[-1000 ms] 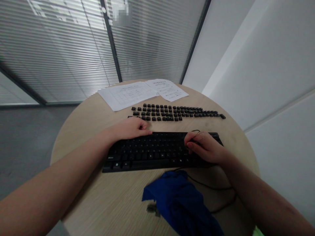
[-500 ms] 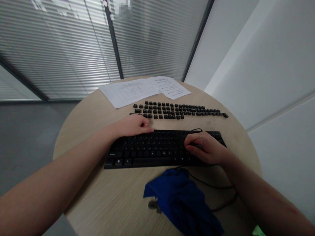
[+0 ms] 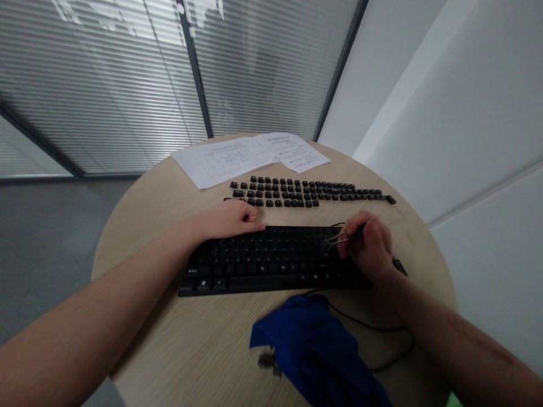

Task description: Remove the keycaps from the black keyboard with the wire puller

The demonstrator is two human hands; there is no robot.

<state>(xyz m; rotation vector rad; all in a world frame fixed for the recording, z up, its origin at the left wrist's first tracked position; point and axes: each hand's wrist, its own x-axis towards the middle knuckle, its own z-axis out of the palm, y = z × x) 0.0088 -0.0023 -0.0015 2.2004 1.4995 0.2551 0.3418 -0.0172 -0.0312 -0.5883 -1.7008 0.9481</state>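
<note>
A black keyboard (image 3: 267,260) lies across the middle of the round wooden table (image 3: 169,316). My left hand (image 3: 231,219) rests curled on the keyboard's far left edge, pressing it down. My right hand (image 3: 369,244) is closed around a thin wire keycap puller (image 3: 339,240), whose loops reach a key near the right part of the keyboard. Rows of several loose black keycaps (image 3: 305,193) lie on the table just beyond the keyboard.
Two printed paper sheets (image 3: 237,158) lie at the table's far edge. A crumpled blue cloth (image 3: 314,350) sits at the near edge, partly over a small brush (image 3: 267,362). The keyboard's black cable (image 3: 373,328) loops at the right. Window blinds and a white wall stand behind.
My right hand has lifted from lying flat on the keys and turned, now showing the wire puller pointed at a key. The left hand has stayed put.
</note>
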